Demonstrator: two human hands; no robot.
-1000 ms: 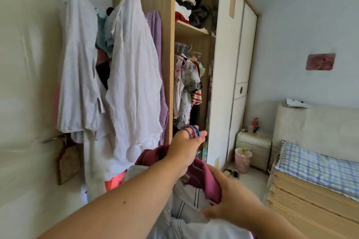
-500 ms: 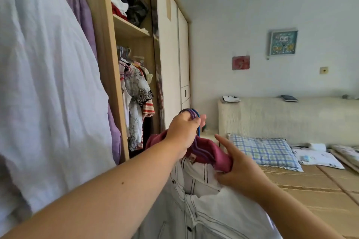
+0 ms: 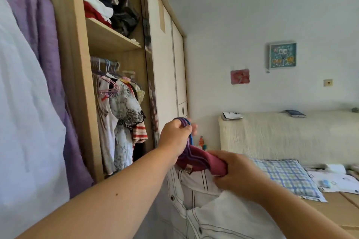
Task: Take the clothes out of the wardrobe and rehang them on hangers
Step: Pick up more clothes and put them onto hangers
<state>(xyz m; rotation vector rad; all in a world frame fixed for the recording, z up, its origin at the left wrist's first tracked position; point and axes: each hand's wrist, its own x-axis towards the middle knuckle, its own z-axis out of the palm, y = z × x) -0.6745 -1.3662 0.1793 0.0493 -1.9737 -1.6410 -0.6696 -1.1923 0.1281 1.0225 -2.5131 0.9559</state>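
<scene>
Maroon top (image 3: 214, 162) slopes down-right from the hanger hooks (image 3: 182, 120) clenched in the left grip (image 3: 175, 136); right grip (image 3: 235, 170) pinches its lower shoulder.

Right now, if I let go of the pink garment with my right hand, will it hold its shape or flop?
Probably flop: the pink garment bunches and folds where your right hand pinches it. It seems light, since your left hand carries it by the hanger hooks along with the white garment. It might slide down the hanger's sloping arm.
</scene>
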